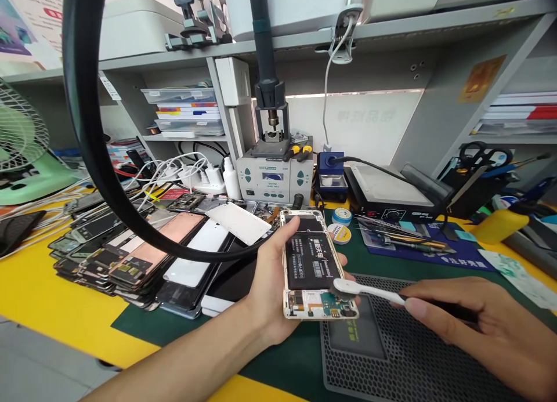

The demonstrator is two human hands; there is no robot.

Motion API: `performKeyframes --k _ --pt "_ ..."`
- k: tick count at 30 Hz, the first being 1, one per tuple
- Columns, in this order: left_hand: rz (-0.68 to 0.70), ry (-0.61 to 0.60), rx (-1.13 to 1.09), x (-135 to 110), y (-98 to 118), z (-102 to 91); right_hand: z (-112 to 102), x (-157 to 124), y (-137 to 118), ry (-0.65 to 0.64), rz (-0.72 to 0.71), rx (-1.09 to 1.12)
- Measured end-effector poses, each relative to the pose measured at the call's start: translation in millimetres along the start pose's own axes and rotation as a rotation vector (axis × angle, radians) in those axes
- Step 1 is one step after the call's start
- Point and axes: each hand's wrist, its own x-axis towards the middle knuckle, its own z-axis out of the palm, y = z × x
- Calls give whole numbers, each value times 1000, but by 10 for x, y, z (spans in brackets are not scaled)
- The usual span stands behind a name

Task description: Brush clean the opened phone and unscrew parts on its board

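Observation:
My left hand (270,286) is wrapped round an opened smartphone (319,231), thumb along its left edge and fingertips showing at the right. The phone's back is off, baring a black battery (312,263) and a green and white circuit board (315,302) at the lower end. Between the fingers of my right hand (474,321) is a toothbrush (369,290) with a white head and neck and a dark handle. Its head lies over the right part of the circuit board, bristles down; whether they touch is hard to make out.
Under the phone lies a dark honeycomb mat (418,355). Stacked phone parts (126,251) fill the left. A black hose (87,129) loops across the left foreground. Behind stand a soldering station (276,178) and a heating plate (391,193). Tweezers (409,239) rest on a blue cloth.

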Motion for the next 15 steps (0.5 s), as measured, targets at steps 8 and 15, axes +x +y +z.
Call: performKeyframes --k 8,15 --pt "-18 10 1 13 -3 -26 -31 -12 11 -116 46 -87" --pt "-31 46 14 26 -1 -17 -21 -2 -89 -37 39 -36"
